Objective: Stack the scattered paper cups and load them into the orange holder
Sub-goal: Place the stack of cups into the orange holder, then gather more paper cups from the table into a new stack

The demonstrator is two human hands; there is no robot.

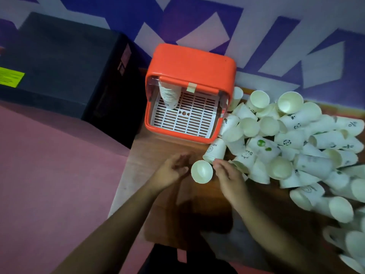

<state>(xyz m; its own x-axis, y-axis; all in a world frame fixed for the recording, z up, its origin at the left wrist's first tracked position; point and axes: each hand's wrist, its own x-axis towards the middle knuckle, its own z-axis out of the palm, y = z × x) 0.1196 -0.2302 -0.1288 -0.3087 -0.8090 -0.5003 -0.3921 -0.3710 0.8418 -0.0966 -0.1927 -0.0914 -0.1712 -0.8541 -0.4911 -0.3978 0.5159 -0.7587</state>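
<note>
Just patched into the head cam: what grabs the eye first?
The orange holder stands at the back, one cup stack inside at the left. A heap of loose paper cups sprawls to its right; a single cup lies between the left hand and right hand.

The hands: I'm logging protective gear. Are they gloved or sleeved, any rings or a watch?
No gloves: the left hand and right hand are bare. Both forearms are bare too, no sleeves in view. No ring, watch or band shows, though the picture is dim and blurred.
</note>
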